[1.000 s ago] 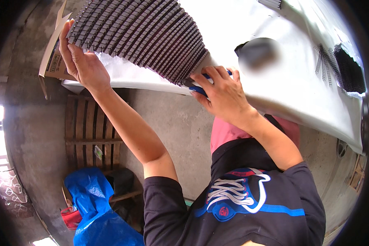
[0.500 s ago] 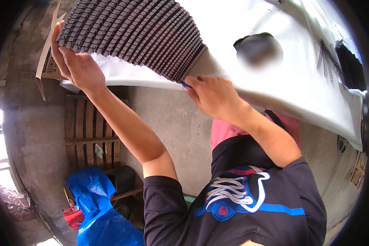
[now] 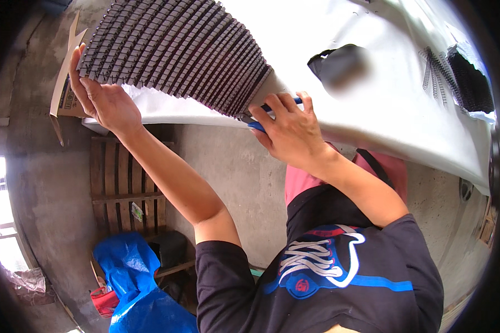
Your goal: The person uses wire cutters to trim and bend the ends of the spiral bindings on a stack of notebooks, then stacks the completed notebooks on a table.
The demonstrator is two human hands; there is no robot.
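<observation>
A long fanned row of wire-bound pads (image 3: 172,50), grey-white with dark wire loops, lies along the near left of the white-covered table. At its left end my left hand (image 3: 108,105) cups the outer edge, fingers stretched up behind it and thumb in front. My right hand (image 3: 294,130) is wrapped around blue-handled pliers (image 3: 256,126). Their handles are spread apart and the jaws meet the row's lower right corner. What the jaws grip there is too small to make out.
A black item (image 3: 339,61), partly blurred, rests on the white table cover (image 3: 394,111). Black wire strips (image 3: 436,75) and a dark pile (image 3: 471,83) lie far right. A cardboard box (image 3: 66,102) stands beyond my left hand. Below are a wooden pallet (image 3: 130,194) and blue tarp (image 3: 125,266).
My right hand has opened up around the pliers, so both blue handles now show, spread apart. My left hand stays at the row's end. The whole view has shifted slightly.
</observation>
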